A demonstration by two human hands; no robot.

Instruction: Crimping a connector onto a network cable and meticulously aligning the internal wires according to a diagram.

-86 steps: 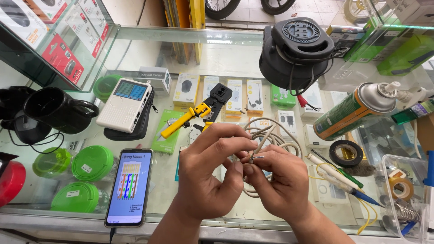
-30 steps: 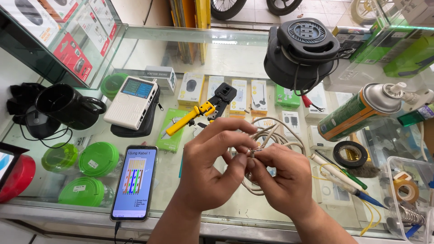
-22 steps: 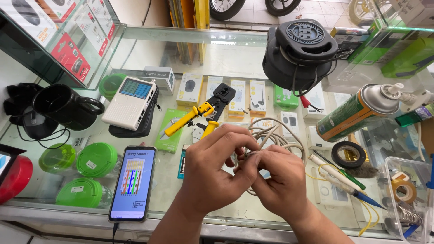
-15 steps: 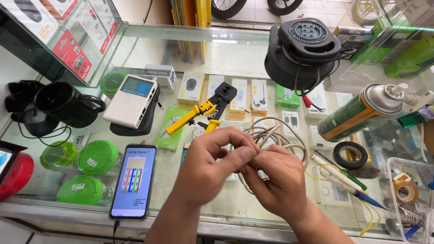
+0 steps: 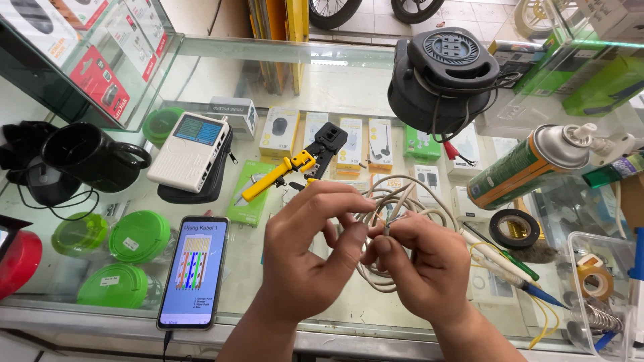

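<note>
At the far left of the glass worktop (image 5: 282,87) stood a black mug (image 5: 87,157), with green round tubs (image 5: 137,236) visible under the glass. A smartphone (image 5: 194,271) lay face up near the front edge, its screen showing a diagram of coloured stripes, angled toward the person so it could be read at a glance while both hands worked. Behind it a white handheld tester (image 5: 191,151) rested on its black pouch, and a crimping tool with yellow handles (image 5: 292,167) lay just to the right, within easy reach.

The left hand (image 5: 308,258) was curled, thumb and fingers pinched together on the end of a grey cable (image 5: 402,201), steadying it. The right hand (image 5: 419,265) met it, fingers closed on the same cable end, apparently pinching the thin inner wires, though they were too small to make out. The rest of the cable lay coiled on the worktop just behind the hands, keeping the slack out of the way.

Farther right, a black cable reel (image 5: 443,74) sat at the far side, a green and orange spray can (image 5: 526,164) lay on its side, and a roll of black tape (image 5: 513,229) rested near a clear plastic bin (image 5: 604,281) of odds and ends.
</note>
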